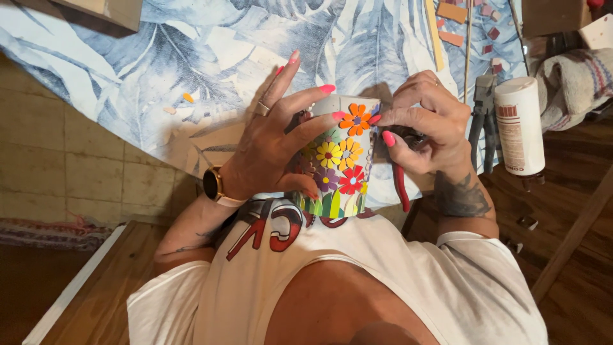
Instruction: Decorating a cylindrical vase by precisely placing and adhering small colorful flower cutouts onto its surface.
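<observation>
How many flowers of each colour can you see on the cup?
On the cup, flowers showing:
Orange flowers: 1
Yellow flowers: 2
Red flowers: 1
Purple flowers: 1
Total: 5. The left hand may hide more.

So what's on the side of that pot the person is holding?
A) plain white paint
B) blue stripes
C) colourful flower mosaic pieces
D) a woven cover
C: the pot, held between the left hand and right hand, is covered in orange, yellow, purple and red flower pieces.

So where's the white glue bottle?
In the head view, the white plastic glue bottle stands at the right, beside the dark pliers, just beyond the right hand.
</observation>
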